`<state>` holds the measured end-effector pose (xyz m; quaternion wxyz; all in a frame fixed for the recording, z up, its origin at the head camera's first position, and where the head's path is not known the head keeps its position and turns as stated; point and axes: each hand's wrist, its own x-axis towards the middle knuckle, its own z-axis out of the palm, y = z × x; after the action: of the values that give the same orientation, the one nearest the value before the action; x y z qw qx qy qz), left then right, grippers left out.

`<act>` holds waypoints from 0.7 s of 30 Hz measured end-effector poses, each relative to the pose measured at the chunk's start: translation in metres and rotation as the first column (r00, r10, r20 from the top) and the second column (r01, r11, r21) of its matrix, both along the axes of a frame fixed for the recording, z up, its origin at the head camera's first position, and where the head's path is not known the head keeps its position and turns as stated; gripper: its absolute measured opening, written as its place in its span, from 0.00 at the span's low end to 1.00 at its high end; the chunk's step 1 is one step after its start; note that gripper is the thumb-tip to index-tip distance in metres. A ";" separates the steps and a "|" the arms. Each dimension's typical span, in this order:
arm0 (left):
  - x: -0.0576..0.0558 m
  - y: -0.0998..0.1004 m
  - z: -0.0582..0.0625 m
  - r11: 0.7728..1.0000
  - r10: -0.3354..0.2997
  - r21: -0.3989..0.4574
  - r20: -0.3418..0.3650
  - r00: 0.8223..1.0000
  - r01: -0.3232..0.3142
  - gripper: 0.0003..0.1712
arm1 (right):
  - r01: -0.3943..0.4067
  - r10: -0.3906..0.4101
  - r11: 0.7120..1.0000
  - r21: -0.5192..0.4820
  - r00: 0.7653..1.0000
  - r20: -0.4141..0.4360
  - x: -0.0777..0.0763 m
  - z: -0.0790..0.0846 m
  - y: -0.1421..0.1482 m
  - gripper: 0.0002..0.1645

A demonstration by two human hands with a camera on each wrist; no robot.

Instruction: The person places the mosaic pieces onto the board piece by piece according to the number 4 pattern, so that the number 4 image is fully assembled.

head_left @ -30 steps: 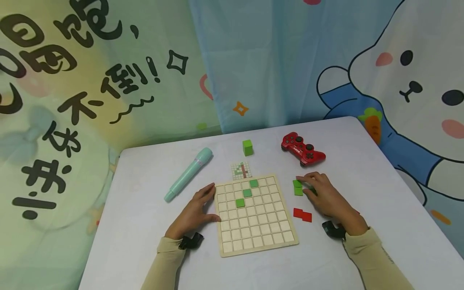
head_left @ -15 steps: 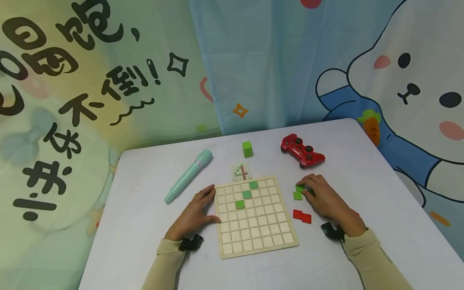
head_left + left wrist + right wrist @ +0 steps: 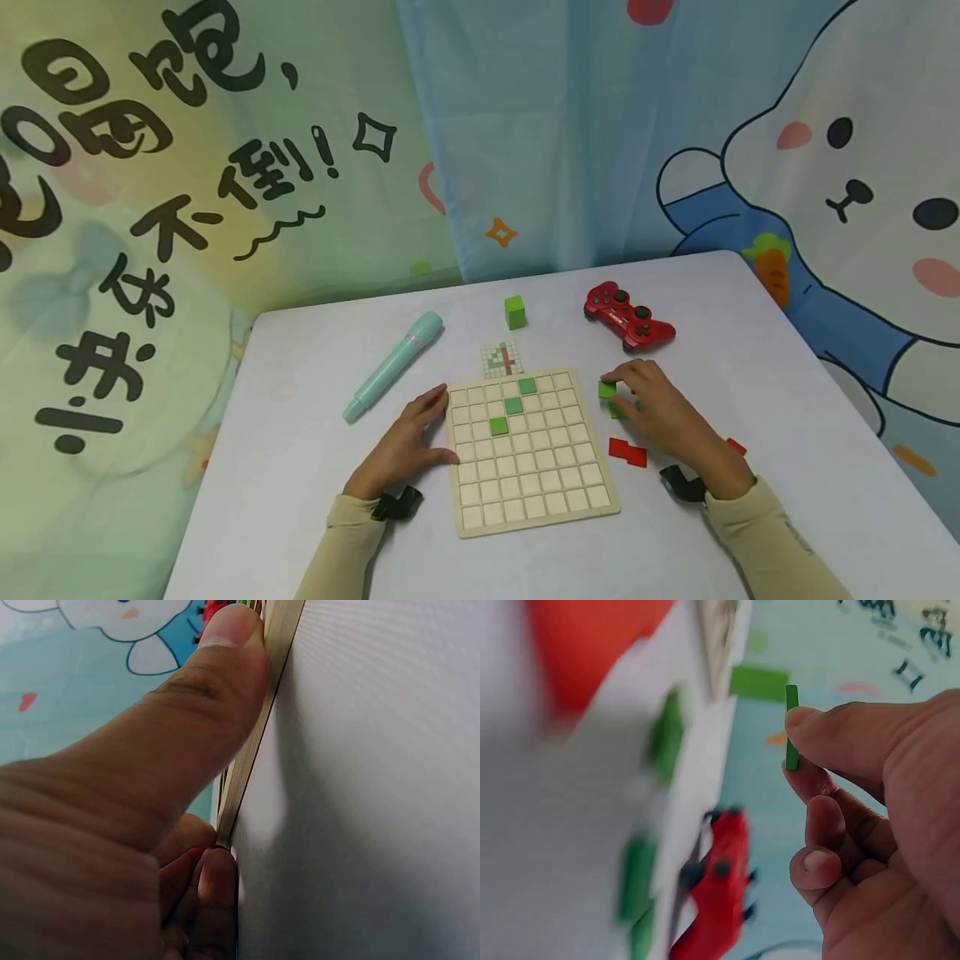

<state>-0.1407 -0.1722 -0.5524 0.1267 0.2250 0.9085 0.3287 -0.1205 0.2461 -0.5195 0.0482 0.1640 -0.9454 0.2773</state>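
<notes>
So the green tile [image 3: 792, 750] is up off the table, just past the board's right side and not over any of its squares. The right hand [image 3: 663, 412] has it pinched by the edges between thumb and a fingertip, barely a gap there, with the other fingers loosely curled in.

At least 1 more green tile [image 3: 615, 411] sits on the table right by those fingers, and the right wrist view has more loose green pieces, too blurry to count properly. Just below, 2 red tiles [image 3: 627, 452] lie touching, plus a bit of red [image 3: 737, 447] pokes out by the right wrist.

The wooden grid board [image 3: 525, 458] lies flat with 3 green squares [image 3: 513, 406] in a diagonal near the top. The left hand [image 3: 405, 437] is spread along its left edge, thumb and fingers well apart, touching the rim and not holding any tile.

Further out, a small pattern card [image 3: 501, 360] is at the board's top edge, with a green cube [image 3: 514, 312] behind it. A red game controller [image 3: 628, 317] is off to the right, and a mint-coloured tube [image 3: 393, 367] lies slanted on the left. All that's on a white table [image 3: 300, 358], cartoon curtain [image 3: 525, 125] behind.
</notes>
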 end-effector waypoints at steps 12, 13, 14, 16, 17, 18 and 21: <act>-0.001 0.002 -0.001 1.000 0.020 0.020 0.011 1.000 -0.021 0.64 | -0.352 0.352 0.935 0.036 0.915 -0.195 0.001 0.016 -0.082 0.20; -0.001 0.001 -0.001 1.000 0.022 0.020 0.013 1.000 -0.022 0.64 | -0.372 0.372 0.928 0.039 0.908 -0.193 0.001 0.016 -0.087 0.20; 0.000 0.001 -0.002 1.000 0.022 0.022 0.017 1.000 -0.023 0.64 | -0.387 0.387 0.921 0.035 0.904 -0.184 0.001 0.015 -0.091 0.19; 0.001 0.001 -0.002 0.999 0.022 0.023 0.021 1.000 -0.022 0.64 | -0.406 0.405 0.913 0.029 0.900 -0.160 0.001 0.016 -0.098 0.18; 0.001 0.001 -0.002 1.000 0.019 0.023 0.020 1.000 -0.019 0.64 | -0.409 0.408 0.912 0.022 0.902 -0.143 0.001 0.016 -0.102 0.18; 0.001 0.001 -0.002 1.000 0.017 0.024 0.020 1.000 -0.018 0.64 | -0.412 0.411 0.911 0.015 0.902 -0.131 0.001 0.017 -0.104 0.17; 0.001 0.001 -0.001 1.000 0.016 0.027 0.011 1.000 -0.017 0.63 | -0.415 0.413 0.910 0.000 0.905 -0.101 0.000 0.018 -0.112 0.16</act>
<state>-0.1398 -0.1714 -0.5538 0.1259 0.2174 0.9051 0.3430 -0.1206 0.1344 -0.5013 0.0369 0.3739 -0.8825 0.2831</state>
